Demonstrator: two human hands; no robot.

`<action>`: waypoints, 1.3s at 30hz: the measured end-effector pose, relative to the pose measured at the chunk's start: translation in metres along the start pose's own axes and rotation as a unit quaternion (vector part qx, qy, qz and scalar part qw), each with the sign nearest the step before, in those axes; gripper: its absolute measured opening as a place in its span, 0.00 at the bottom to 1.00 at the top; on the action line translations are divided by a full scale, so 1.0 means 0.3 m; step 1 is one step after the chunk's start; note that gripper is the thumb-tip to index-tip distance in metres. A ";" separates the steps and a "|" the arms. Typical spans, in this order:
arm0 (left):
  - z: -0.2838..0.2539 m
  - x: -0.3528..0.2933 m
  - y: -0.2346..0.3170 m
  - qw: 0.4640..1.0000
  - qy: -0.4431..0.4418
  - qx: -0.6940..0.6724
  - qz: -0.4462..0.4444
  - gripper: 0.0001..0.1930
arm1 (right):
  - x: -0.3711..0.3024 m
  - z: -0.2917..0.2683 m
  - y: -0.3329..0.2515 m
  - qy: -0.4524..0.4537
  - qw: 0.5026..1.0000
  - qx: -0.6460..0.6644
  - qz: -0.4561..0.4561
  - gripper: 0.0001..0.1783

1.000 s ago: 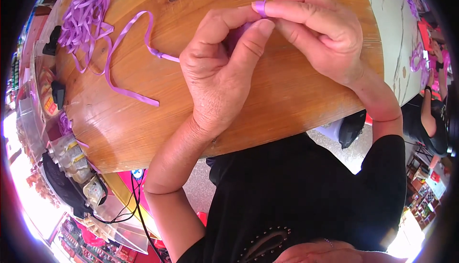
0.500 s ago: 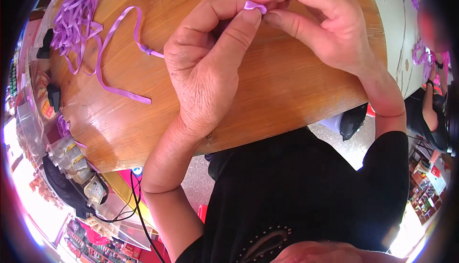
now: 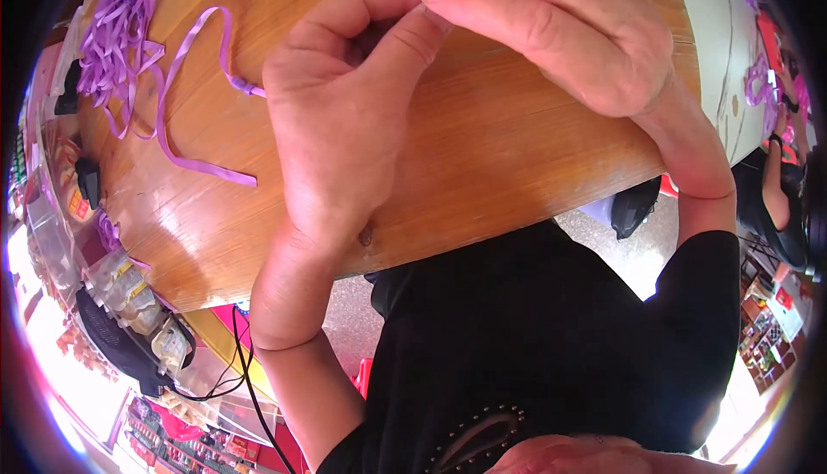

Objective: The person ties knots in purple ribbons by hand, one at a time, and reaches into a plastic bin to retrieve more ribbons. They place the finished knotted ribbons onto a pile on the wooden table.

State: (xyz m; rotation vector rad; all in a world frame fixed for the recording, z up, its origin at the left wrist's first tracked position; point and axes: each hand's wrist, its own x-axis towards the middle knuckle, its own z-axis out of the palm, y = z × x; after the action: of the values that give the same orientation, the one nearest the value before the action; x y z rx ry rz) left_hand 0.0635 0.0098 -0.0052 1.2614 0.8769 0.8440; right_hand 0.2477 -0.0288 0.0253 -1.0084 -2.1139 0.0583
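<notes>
A purple ribbon (image 3: 193,39) with a small knot along it runs over the wooden tabletop and passes under my left hand (image 3: 345,121). The thumb and index finger of that hand are closed in a pinch at the far middle of the table. My right hand (image 3: 568,35) meets it there, its fingertips pressed against the left thumb and fingertip. The bit of ribbon between the fingertips is hidden now. A loose end of the ribbon lies flat on the wood, left of my left wrist.
A heap of purple ribbon (image 3: 121,35) lies at the table's far left. The wooden tabletop (image 3: 508,155) has a curved edge; a white marbled surface (image 3: 719,52) adjoins at right. Clear packets (image 3: 129,293) and black cables (image 3: 244,362) are at lower left. Another person's arm (image 3: 775,173) shows at far right.
My right hand has turned over and closed in on the left fingertips, covering the small purple fold that showed between them. The left hand has shifted slightly left and turned.
</notes>
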 end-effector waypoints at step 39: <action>0.017 0.015 -0.039 0.976 -0.048 -0.214 0.011 0.07 | 0.002 -0.019 -0.020 -0.019 0.865 0.316 0.390 0.03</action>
State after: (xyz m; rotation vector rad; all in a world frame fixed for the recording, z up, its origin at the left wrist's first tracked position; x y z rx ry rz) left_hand 0.0707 0.0104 -0.0166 0.9255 0.5643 0.9224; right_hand 0.2473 -0.0340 0.0317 -1.3522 -1.4023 1.0987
